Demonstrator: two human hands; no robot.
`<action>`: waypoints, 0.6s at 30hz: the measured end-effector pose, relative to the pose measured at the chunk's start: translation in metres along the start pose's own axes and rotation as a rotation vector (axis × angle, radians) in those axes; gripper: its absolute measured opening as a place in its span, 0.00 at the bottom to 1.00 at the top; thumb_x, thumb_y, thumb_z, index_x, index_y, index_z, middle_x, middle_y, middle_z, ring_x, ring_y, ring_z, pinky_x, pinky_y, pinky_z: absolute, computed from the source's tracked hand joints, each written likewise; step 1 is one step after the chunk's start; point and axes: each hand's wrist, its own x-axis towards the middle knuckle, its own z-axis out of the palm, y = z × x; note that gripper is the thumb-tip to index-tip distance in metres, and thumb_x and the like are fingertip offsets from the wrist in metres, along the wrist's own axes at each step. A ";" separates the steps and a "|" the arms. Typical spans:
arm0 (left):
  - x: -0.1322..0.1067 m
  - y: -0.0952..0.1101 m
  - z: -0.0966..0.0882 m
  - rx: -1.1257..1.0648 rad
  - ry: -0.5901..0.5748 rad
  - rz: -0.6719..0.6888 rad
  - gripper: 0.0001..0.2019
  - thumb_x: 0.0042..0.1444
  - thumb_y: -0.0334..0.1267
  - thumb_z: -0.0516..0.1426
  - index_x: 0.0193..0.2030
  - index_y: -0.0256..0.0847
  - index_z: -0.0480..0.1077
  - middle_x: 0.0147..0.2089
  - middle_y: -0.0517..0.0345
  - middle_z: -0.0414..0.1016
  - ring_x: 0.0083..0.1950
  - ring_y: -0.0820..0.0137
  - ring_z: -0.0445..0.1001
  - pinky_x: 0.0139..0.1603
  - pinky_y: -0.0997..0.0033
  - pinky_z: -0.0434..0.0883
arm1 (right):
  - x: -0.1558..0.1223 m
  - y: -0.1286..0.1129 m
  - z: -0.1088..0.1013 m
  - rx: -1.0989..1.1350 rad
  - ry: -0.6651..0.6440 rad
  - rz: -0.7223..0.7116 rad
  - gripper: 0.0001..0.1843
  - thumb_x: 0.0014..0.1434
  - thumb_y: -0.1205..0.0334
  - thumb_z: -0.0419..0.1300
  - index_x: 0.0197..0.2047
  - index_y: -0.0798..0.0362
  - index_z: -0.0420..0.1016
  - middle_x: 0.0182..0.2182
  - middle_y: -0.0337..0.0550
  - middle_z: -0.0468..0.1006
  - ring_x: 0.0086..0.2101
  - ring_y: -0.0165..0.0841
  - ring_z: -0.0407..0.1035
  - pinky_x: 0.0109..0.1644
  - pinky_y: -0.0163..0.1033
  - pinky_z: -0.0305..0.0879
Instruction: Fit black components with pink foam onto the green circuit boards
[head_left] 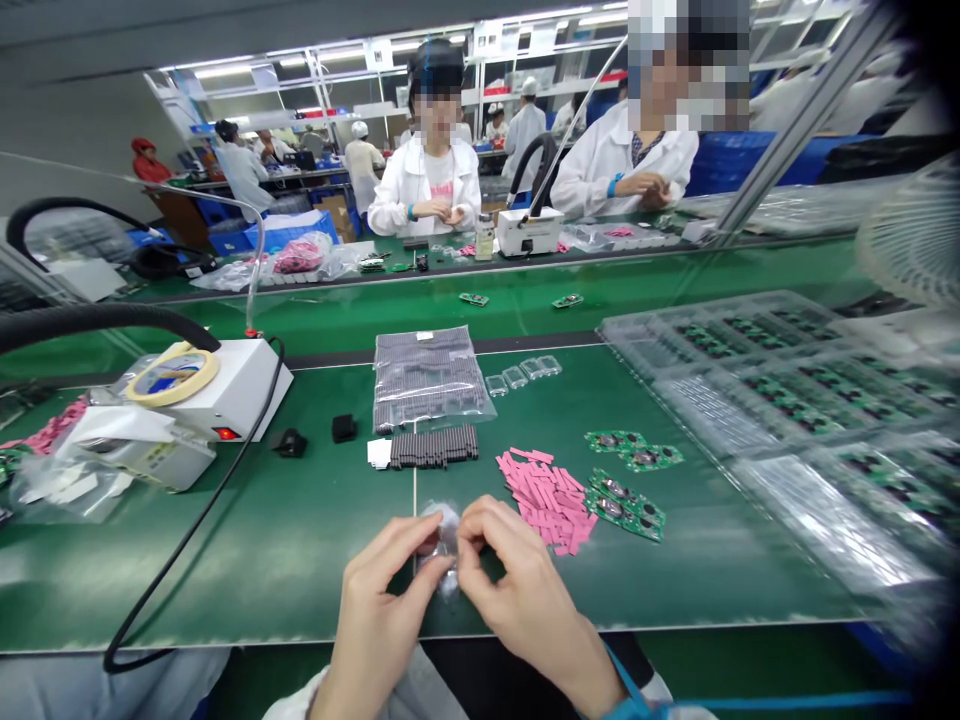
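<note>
**Pinching a little clear plastic wad with 2 hands**

Here's our spot on the green bench mat (pixel 262 590), going left to right. Far left we've got a white bench unit (pixel 240 390) with a roll of masking tape (pixel 172 376) lying against it and a black hose (pixel 97 325) arching overhead. Next come 2 small black blocks (pixel 344 428), then a row of dark strips (pixel 433 447) just below a clear bag of more dark strips (pixel 427 375).

Front and centre, our left hand (pixel 382 610) and right hand (pixel 525 600) meet on a wad of clear plastic (pixel 444 545). The fingers of both are closed, pinching it from each side and holding it just above the mat. We can't tell if anything's inside.

Our tip: keep the hold out at the fingertips and the pressure light, since that film looks slippery and easy to crumple.

Just right of our hands sit loose pink strips (pixel 546 497), then green circuit boards (pixel 626 507), then clear trays (pixel 787 400) loaded with more boards.
</note>
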 end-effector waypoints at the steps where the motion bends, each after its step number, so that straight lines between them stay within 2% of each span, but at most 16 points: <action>1: 0.000 0.000 -0.002 -0.006 0.013 -0.030 0.14 0.58 0.31 0.63 0.50 0.50 0.78 0.42 0.59 0.80 0.40 0.71 0.79 0.43 0.76 0.76 | 0.002 0.004 -0.002 -0.047 0.027 -0.003 0.10 0.62 0.76 0.52 0.32 0.52 0.64 0.30 0.39 0.69 0.31 0.32 0.64 0.35 0.37 0.60; 4: 0.000 -0.001 -0.011 -0.031 0.093 -0.117 0.12 0.57 0.35 0.65 0.48 0.50 0.78 0.44 0.58 0.79 0.40 0.70 0.78 0.44 0.76 0.76 | 0.009 0.014 -0.007 -0.257 0.130 -0.032 0.10 0.61 0.76 0.52 0.32 0.52 0.63 0.30 0.41 0.70 0.31 0.33 0.64 0.36 0.39 0.59; 6: 0.002 -0.001 -0.015 -0.058 0.127 -0.148 0.10 0.57 0.37 0.65 0.46 0.49 0.79 0.45 0.58 0.78 0.40 0.71 0.78 0.44 0.76 0.77 | 0.010 0.015 -0.006 -0.429 0.154 -0.090 0.11 0.61 0.77 0.51 0.31 0.53 0.63 0.30 0.43 0.71 0.31 0.35 0.63 0.37 0.41 0.58; 9: 0.002 0.001 -0.017 -0.062 0.120 -0.170 0.11 0.56 0.37 0.65 0.46 0.47 0.78 0.43 0.58 0.77 0.38 0.71 0.78 0.42 0.75 0.77 | 0.006 0.009 0.002 -0.551 -0.001 -0.225 0.12 0.63 0.78 0.50 0.31 0.54 0.66 0.31 0.45 0.72 0.32 0.37 0.64 0.38 0.44 0.57; 12: 0.001 0.006 -0.015 -0.056 0.154 -0.240 0.15 0.53 0.38 0.66 0.49 0.45 0.75 0.39 0.58 0.78 0.37 0.70 0.78 0.40 0.74 0.77 | 0.000 0.000 0.006 -0.438 -0.165 -0.272 0.12 0.66 0.76 0.50 0.35 0.54 0.69 0.34 0.45 0.75 0.35 0.38 0.65 0.40 0.45 0.58; 16: 0.000 0.016 -0.010 -0.159 0.141 -0.357 0.21 0.51 0.37 0.66 0.51 0.44 0.66 0.35 0.60 0.78 0.35 0.70 0.78 0.38 0.72 0.77 | -0.003 -0.009 -0.007 -0.188 -0.166 -0.104 0.07 0.68 0.71 0.55 0.47 0.52 0.71 0.41 0.44 0.76 0.41 0.39 0.68 0.49 0.49 0.61; 18: 0.001 0.021 -0.005 -0.230 0.106 -0.387 0.22 0.50 0.36 0.66 0.50 0.44 0.63 0.33 0.62 0.77 0.33 0.70 0.77 0.36 0.72 0.76 | -0.003 -0.011 -0.013 -0.135 -0.186 -0.079 0.15 0.66 0.69 0.59 0.55 0.50 0.68 0.46 0.47 0.75 0.45 0.41 0.68 0.53 0.50 0.62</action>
